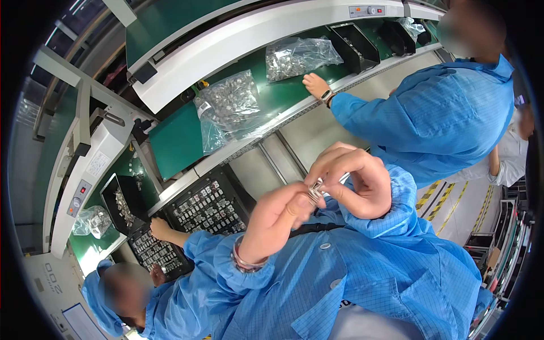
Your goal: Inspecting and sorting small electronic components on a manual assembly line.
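Observation:
In front of my chest, both hands come together over a few small silvery metal parts (316, 191). My left hand (272, 221) is closed, its thumb and fingers pressed against the parts from the left. From the right, my right hand (360, 181) is bent in a pinch, thumb and fingertips on the same shiny pieces. Fingers cover much of the metal, so its exact kind and number cannot be made out. Below and left of my hands lies a black tray (245, 195) set with rows of small metal pieces.
On the green bench (175, 139) lie two clear bags of metal parts, a nearer bag (229, 102) and a farther bag (300, 58). Black bins (354, 48) stand beyond. One co-worker's hand (316, 85) rests at the bench edge; another's hand (161, 228) is over a second tray (156, 249).

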### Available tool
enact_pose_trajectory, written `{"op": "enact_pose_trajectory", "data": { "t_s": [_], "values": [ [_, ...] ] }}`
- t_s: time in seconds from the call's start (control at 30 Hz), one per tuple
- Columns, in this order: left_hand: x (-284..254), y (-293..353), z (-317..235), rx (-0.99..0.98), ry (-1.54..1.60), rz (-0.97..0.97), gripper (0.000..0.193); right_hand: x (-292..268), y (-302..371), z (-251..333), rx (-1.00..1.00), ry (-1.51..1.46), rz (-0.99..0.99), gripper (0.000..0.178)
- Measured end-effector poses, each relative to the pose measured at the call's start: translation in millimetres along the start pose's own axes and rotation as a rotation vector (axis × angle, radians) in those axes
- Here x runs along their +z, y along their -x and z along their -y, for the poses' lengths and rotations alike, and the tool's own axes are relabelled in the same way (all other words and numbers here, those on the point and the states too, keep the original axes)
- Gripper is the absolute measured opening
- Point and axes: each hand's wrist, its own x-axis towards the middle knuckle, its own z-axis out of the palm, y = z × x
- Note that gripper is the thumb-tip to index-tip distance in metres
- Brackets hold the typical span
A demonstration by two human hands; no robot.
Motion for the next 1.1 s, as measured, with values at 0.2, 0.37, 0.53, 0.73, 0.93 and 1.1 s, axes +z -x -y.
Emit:
{"op": "enact_pose_trajectory", "data": {
  "t_s": [0.2,0.37,0.53,0.73,0.93,1.1],
  "values": [
    [-9,-8,12,-0.362,0.774,0.4,0.04,6,2,-5,0.082,-0.18,-0.019,0.012],
    [12,-9,17,0.099,0.077,-0.205,0.028,6,-1,-10,0.099,0.087,-0.131,0.018],
    [27,-15,14,0.36,-0.506,-0.467,0.024,8,1,-11,0.111,0.148,-0.157,0.02],
    [19,-11,19,0.239,-0.284,-0.367,0.009,7,-1,-10,0.117,0.113,-0.117,0.019],
    [14,-13,13,-0.161,0.554,-0.011,0.03,3,0,-12,0.088,0.064,-0.067,0.018],
    [8,-12,17,-0.173,0.627,0.12,0.031,4,0,-14,0.118,0.014,-0.039,0.016]
  ]
}}
